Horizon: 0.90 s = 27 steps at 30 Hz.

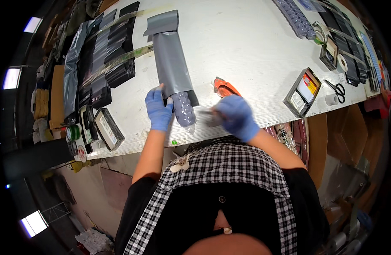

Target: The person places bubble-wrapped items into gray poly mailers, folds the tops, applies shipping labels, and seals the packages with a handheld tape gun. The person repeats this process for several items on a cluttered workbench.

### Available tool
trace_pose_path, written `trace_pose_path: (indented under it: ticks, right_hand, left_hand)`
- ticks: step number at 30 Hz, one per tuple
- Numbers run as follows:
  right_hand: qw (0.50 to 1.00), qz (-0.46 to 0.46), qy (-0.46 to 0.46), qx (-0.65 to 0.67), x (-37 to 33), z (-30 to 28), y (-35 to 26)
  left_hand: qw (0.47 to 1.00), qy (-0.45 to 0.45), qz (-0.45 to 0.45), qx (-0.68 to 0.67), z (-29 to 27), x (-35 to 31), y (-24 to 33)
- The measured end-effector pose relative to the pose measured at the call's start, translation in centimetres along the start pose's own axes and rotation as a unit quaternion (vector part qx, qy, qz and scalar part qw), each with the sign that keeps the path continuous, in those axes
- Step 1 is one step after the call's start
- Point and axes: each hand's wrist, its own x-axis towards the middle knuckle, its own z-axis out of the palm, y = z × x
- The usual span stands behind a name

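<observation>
A grey plastic mailing bag [172, 63] lies lengthwise on the table, its far end folded over. From its near, open end sticks a roll of clear bubble wrap [184, 111] with bumpy air cells. My left hand [159, 109], in a blue glove, grips the bag's left edge by the opening, thumb beside the wrapped roll. To the right of the roll is my right hand [238, 117], also gloved in blue, smeared by motion and closed. A dark grey blurred thing [211, 118] juts from its fingers toward the roll. An orange tool [225, 87] lies just beyond that hand.
Stacks of grey and black bags [119, 55] under clear tape strips lie at the left. A display box [109, 128] leans at the left near edge. On the right are another display box [303, 92], black scissors [336, 88], a white roll [331, 100] and more bubble wrap [295, 19].
</observation>
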Motion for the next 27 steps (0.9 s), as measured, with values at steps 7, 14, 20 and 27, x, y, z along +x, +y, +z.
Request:
trace_pose_path:
  ticks: [7,14,20,27]
  right_hand:
    - [0.985,0.000,-0.079,-0.156,1.7,10.2,-0.5]
    - [0.955,0.132,-0.125,-0.236,3.6,13.6,-1.4]
    - [0.952,0.177,-0.043,-0.247,5.4,15.7,-4.1]
    - [0.908,0.283,-0.163,-0.261,7.0,18.2,-3.5]
  left_hand:
    - [0.986,0.001,0.164,0.015,-0.8,3.1,-1.2]
    - [0.981,0.076,0.143,-0.103,-1.3,4.1,-0.7]
    - [0.973,0.060,0.205,-0.085,-1.4,4.1,-1.3]
    - [0.958,0.097,0.262,-0.067,-1.6,3.3,-3.2]
